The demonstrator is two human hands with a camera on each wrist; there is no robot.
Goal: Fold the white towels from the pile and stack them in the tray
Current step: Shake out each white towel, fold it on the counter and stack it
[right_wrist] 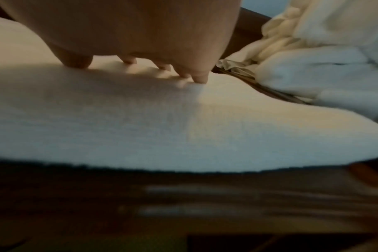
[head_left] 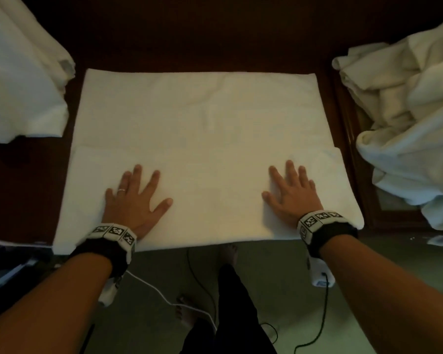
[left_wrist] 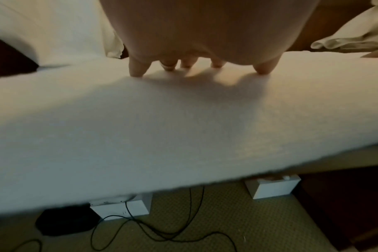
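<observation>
A white towel [head_left: 205,139] lies spread on the dark wooden table, its near part folded over as a flap [head_left: 210,195]. My left hand [head_left: 134,198] rests flat on the flap's left half, fingers spread and straight. On the right half my right hand [head_left: 290,191] lies flat the same way. The left wrist view shows the left hand's fingers [left_wrist: 138,68] touching the towel [left_wrist: 183,127]; the right wrist view shows the right hand's fingers [right_wrist: 200,77] pressing the towel [right_wrist: 183,127]. A crumpled pile of white towels [head_left: 409,118] sits in a wooden tray [head_left: 353,149] at the right.
Folded white cloth [head_left: 18,80] lies at the table's left. Bare dark table [head_left: 189,34] runs along the back. Below the table's near edge are carpet, cables [head_left: 202,290], my feet, and white boxes [left_wrist: 272,187] on the floor.
</observation>
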